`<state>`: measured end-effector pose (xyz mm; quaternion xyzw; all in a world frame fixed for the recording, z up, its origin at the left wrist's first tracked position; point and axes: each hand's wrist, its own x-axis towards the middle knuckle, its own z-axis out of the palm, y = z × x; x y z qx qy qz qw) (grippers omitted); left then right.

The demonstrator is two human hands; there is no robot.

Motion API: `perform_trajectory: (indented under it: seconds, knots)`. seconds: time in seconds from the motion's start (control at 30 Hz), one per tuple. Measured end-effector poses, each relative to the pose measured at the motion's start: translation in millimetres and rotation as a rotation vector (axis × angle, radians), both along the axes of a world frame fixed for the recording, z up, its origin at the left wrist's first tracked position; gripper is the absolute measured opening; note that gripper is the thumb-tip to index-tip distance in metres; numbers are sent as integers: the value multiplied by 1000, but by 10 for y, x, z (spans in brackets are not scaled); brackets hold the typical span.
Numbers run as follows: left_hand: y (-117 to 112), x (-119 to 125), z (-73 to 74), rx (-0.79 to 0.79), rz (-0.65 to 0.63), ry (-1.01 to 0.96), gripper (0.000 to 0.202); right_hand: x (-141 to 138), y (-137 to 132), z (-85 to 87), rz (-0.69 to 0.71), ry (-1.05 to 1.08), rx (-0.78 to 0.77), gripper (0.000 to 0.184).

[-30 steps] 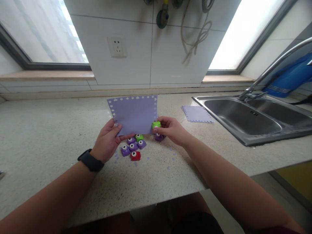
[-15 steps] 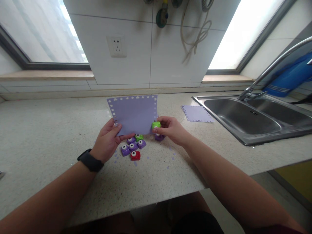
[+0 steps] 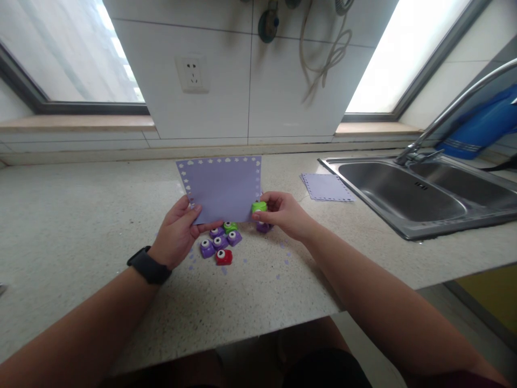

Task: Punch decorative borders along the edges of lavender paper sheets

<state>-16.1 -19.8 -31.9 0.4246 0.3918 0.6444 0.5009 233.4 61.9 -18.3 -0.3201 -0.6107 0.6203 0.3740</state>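
A sheet of purple paper (image 3: 224, 188) is held up off the counter, with small shapes punched along its left, top and right edges. My left hand (image 3: 181, 229) grips its lower left corner, thumb in front. In my right hand (image 3: 285, 213) is a green craft punch (image 3: 259, 207), pinched at the paper's lower right edge. Just below that punch sits a purple craft punch (image 3: 264, 227), partly hidden by my fingers. Under the paper several purple punches (image 3: 220, 242), another green punch (image 3: 230, 227) and a red punch (image 3: 223, 257) lie grouped on the counter.
Purple punched sheets (image 3: 326, 187) lie in a stack to the right, beside a steel sink (image 3: 399, 202) with a tall faucet (image 3: 448, 110). Tiny purple paper bits (image 3: 224, 270) are scattered over the speckled counter (image 3: 100, 226). A tiled wall (image 3: 202, 116) stands behind.
Almost nothing differs. The camera view has shifted very slightly; both hands, the paper and the green punch keep their places.
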Motion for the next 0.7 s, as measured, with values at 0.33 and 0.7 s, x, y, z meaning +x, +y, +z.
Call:
perform_trajectory:
  seconds: [0.33, 0.7]
  knots:
    - [2, -10, -30, -24, -29, -28, 37, 2, -13, 8, 10, -30, -9, 41]
    - [-16, 8, 4, -41, -10, -40, 35, -5, -51, 63, 8, -12, 2, 46]
